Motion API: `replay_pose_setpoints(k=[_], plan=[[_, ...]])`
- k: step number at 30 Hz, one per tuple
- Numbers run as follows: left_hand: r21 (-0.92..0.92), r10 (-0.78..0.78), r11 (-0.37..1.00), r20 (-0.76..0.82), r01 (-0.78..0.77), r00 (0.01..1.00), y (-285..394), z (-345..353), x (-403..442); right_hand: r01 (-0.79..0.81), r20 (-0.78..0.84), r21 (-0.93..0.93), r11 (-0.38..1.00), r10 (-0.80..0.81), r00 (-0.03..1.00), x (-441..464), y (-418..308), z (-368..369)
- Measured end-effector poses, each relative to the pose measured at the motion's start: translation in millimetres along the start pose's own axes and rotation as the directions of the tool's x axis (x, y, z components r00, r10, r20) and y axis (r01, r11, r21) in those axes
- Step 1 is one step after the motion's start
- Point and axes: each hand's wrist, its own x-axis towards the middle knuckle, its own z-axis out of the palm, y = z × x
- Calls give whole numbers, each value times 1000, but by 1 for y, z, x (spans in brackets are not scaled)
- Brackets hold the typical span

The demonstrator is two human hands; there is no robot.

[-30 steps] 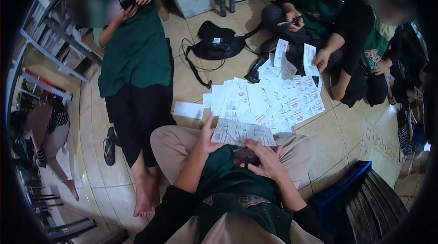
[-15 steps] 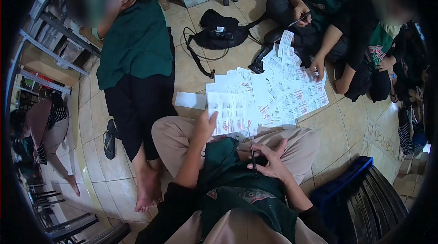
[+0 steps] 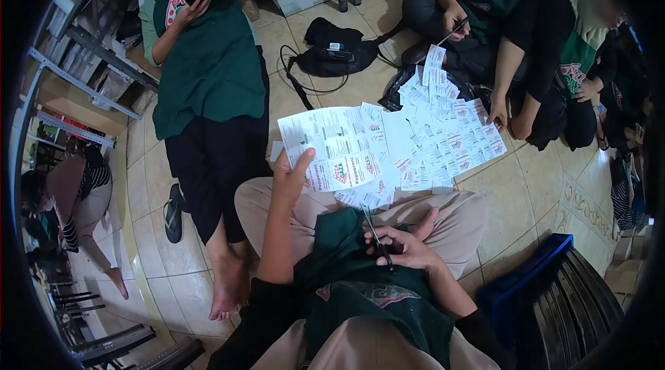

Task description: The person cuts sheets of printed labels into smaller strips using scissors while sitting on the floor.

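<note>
A printed label sheet [image 3: 331,148] is gripped at its lower left edge by my left hand [image 3: 292,175], thumb on top. The sheet is raised over my left knee, its printed side facing up. Around the handles of the scissors [image 3: 376,235], the fingers of my right hand [image 3: 403,248] are closed above my lap. The scissor blades point up and forward, apart from the sheet. Beyond my legs, a spread of printed papers [image 3: 454,141] covers the floor, partly hidden by the raised sheet.
A co-worker's hand [image 3: 497,111] touches the papers' right edge; another co-worker's hand [image 3: 455,22] holds scissors. A black bag [image 3: 338,48] lies beyond the papers. At left, a person's outstretched legs [image 3: 220,183] are near my knee. A blue-edged black crate [image 3: 554,301] stands at right.
My left hand has moved left with the sheet, which now lies wider and flatter to view. My right hand still has the scissors. The co-worker's hand has moved slightly down at the papers' edge.
</note>
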Motion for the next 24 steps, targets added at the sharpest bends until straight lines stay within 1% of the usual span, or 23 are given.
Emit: replay_pose_setpoints(k=[1, 2, 3, 4, 5, 6, 7, 8, 9, 10, 11, 13, 14, 16, 17, 18, 19, 20, 21, 22, 24], plan=[[-44, 5, 999, 1, -5, 1000, 5, 0, 0, 3, 29, 3, 1000, -3, 1000, 1, -2, 1], [-42, 5, 999, 0, -5, 1000, 10, 1, -2, 6, 56, 8, 1000, -6, 998, 2, -5, 2], [-85, -6, 996, 22, 8, 1000, 16, 3, -5, 6, 56, 10, 1000, -6, 998, 4, -7, 2], [-128, -18, 991, 46, 24, 999, 18, 4, -6, 50, 43, 56, 997, -53, 998, 6, -11, 3], [-127, -22, 991, 49, 28, 999, 17, 2, -7, 95, 26, 101, 990, -98, 995, 8, -14, 3], [-42, -70, 996, 92, 74, 993, 14, -1, -7, 95, 23, 103, 990, -98, 995, 9, -16, 3], [45, -120, 992, 130, 115, 984, 11, -3, -7, 161, -27, 136, 977, -159, 987, 11, -19, 2], [45, -122, 992, 131, 117, 984, 7, -3, -7, 228, -78, 166, 959, -218, 973, 12, -22, 2], [41, -154, 988, 150, 150, 977, 2, -4, -6, 255, -133, 199, 946, -232, 964, 13, -23, 3], [37, -186, 983, 168, 182, 968, -3, -6, -5, 255, -133, 200, 946, -231, 964, 14, -24, 1], [37, -188, 982, 167, 184, 968, -8, -7, -5, 232, -177, 184, 955, -200, 964, 15, -24, -1], [-160, -311, 924, 219, 348, 925, -23, -9, -5, 202, -243, 119, 972, -169, 955, 16, -26, -1], [-160, -313, 923, 217, 350, 925, -38, -14, -4, 200, -243, 121, 972, -166, 956, 16, -20, -5], [20, -409, 910, 220, 415, 886, -73, -24, -1, 34, -233, 275, 961, 32, 972, 15, -2, -17], [19, -407, 910, 219, 414, 887, -84, -26, -1, 34, -232, 274, 961, 32, 972, 15, 2, -18], [161, -381, 920, 163, 356, 910, -95, -27, -1, -33, -229, 418, 908, 141, 963, 15, 5, -19], [304, -347, 904, 113, 301, 931, -98, -24, -3, -93, -210, 555, 826, 248, 946, 13, 9, -19], [442, -308, 862, 67, 249, 949, -101, -22, -6, -95, -211, 558, 824, 252, 944, 11, 15, -19], [433, -364, 848, 59, 305, 930, -102, -22, -4, -114, -179, 601, 791, 271, 946, 9, 21, -18], [432, -365, 848, 55, 307, 929, -101, -22, -6, -132, -144, 640, 757, 287, 947, 8, 24, -18], [435, -290, 873, 97, 221, 952, -98, -22, -10, -139, -119, 648, 749, 280, 953, 5, 27, -16]])
